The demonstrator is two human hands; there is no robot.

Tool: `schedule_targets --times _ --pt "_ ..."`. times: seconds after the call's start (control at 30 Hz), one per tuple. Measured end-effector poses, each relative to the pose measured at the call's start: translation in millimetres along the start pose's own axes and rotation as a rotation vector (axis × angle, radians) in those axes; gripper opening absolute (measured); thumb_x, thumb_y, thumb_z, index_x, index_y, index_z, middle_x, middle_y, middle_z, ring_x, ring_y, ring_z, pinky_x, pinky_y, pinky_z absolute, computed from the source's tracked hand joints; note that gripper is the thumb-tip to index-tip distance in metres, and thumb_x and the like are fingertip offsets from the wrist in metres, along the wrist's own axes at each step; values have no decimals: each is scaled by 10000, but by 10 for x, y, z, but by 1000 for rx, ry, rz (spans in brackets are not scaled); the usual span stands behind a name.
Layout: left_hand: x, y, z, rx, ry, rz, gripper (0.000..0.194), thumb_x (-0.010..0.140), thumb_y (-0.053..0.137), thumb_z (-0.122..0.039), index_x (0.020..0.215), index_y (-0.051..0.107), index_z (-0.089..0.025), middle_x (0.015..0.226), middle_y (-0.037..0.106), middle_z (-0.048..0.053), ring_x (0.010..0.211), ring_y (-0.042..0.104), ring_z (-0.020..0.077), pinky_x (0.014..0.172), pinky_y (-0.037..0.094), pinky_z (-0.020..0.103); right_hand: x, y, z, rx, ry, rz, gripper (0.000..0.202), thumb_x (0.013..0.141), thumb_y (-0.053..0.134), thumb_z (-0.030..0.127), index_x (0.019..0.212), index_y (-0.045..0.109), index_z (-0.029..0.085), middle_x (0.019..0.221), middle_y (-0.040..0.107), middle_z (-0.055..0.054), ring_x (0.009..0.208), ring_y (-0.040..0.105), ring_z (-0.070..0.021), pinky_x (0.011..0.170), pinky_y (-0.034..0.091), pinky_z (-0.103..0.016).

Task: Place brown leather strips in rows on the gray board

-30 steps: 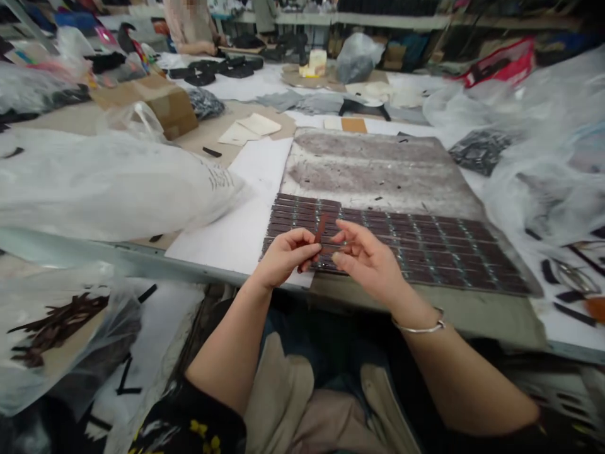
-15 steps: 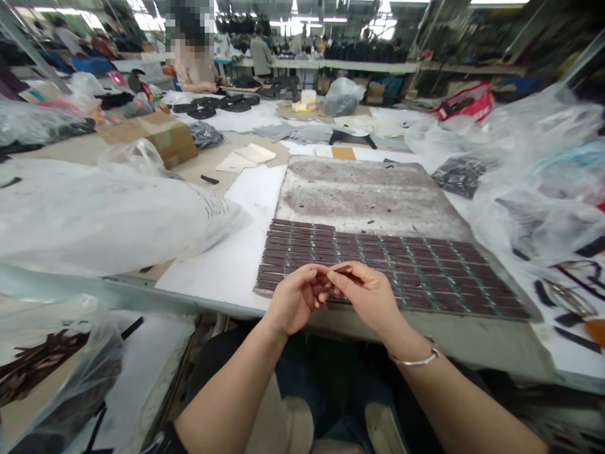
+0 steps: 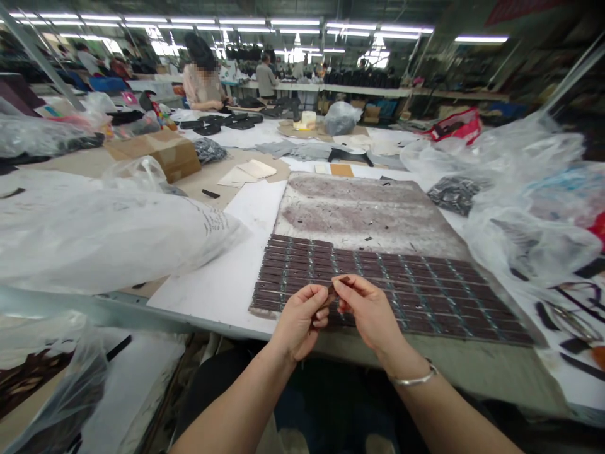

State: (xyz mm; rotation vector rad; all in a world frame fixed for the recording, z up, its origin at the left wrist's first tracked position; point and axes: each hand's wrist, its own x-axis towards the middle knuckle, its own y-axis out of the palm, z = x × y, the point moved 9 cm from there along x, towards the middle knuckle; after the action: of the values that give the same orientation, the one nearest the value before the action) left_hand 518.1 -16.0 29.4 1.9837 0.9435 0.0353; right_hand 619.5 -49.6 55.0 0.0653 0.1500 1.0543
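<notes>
Between my two hands is a small brown strip (image 3: 333, 291), pinched at both sides over the near edge of the board. My left hand (image 3: 302, 318) grips it between thumb and fingers, the other fingers curled in. The thumb and forefinger of my right hand (image 3: 366, 309) close on its other end; a metal bangle rings that wrist. Below and beyond the hands, rows of dark brown strips (image 3: 416, 277) cover the near half of a worn flat board (image 3: 350, 202). The far half is bare and stained, with a few dark scraps on it.
A big white plastic bag (image 3: 118, 233) lies to the left, before a cardboard box (image 3: 155, 151). Clear plastic bags (image 3: 529, 208) crowd the right side beside scissors (image 3: 571, 315). Lower left, an open bag holds brown strips (image 3: 33, 378). Across the table a person (image 3: 203, 82) sits working.
The view has tipped up, so the table appears lower. My hands have shifted slightly; the brown strip shows more clearly between them, and the left thumb now presses on it.
</notes>
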Motion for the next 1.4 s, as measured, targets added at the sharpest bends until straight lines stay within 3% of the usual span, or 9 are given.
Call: schedule_targets --times 0.17,0.33,0.53,0.63,0.77,0.87,1.1,1.23,1.4 --pt "-16 -70 -18 -62 -36 -36 325 658 780 -282 761 506 -139 639 412 -54 460 313 -13 392 184 90 26 -71 -17 83 45 -64 265 676 755 390 812 662 182 672 618 14 540 542 -92 537 478 -231" --pt "-7 -151 -9 -176 -89 -53 239 705 743 -235 814 565 -117 692 450 -29 460 318 -26 378 194 74 54 -146 50 63 -29 -149 285 663 765 393 813 641 184 668 612 19 556 581 -102 553 525 -244" --pt "-44 37 71 -220 -223 52 468 833 533 -502 1001 628 -76 772 519 58 544 413 36 377 265 101 2 -88 213 -148 -190 -189 222 742 703 377 832 627 189 732 643 -2 599 628 -123 601 552 -262" --pt "-25 75 55 -239 -173 55 440 828 553 -484 972 641 -78 801 531 58 563 419 34 400 296 104 -68 -28 320 -288 -319 -175 142 790 662 326 858 627 206 736 652 -3 634 642 -140 620 546 -267" --pt "39 -89 7 -257 -15 -74 241 772 675 -320 848 635 -95 762 528 25 555 429 22 429 326 108 -162 151 425 -523 -504 -49 71 827 616 246 884 655 229 854 676 -35 772 648 -169 714 536 -295" --pt "57 -165 -16 -243 43 -111 212 744 706 -275 837 630 -101 668 483 -12 506 401 11 408 311 102 -209 213 476 -561 -598 -5 75 820 620 205 861 675 235 908 662 -44 855 628 -176 761 523 -299" --pt "-7 -244 -113 -243 25 -206 81 812 618 -190 831 589 -117 670 525 1 569 545 50 445 428 97 -140 98 402 -216 -418 -29 43 798 655 232 836 668 217 787 637 -5 630 619 -111 571 539 -224" --pt "-51 -317 -192 -240 -23 -274 78 867 523 -164 812 546 -113 833 620 76 660 631 88 476 482 106 -113 59 351 -140 -349 -70 84 776 680 241 853 672 210 688 658 14 573 638 -110 561 557 -215" --pt "-61 -388 -425 -232 54 -214 94 835 528 -60 900 541 -127 807 599 30 624 595 41 546 507 103 -119 85 310 -161 -361 -25 67 775 681 210 842 674 213 747 669 7 633 672 -122 604 564 -211"
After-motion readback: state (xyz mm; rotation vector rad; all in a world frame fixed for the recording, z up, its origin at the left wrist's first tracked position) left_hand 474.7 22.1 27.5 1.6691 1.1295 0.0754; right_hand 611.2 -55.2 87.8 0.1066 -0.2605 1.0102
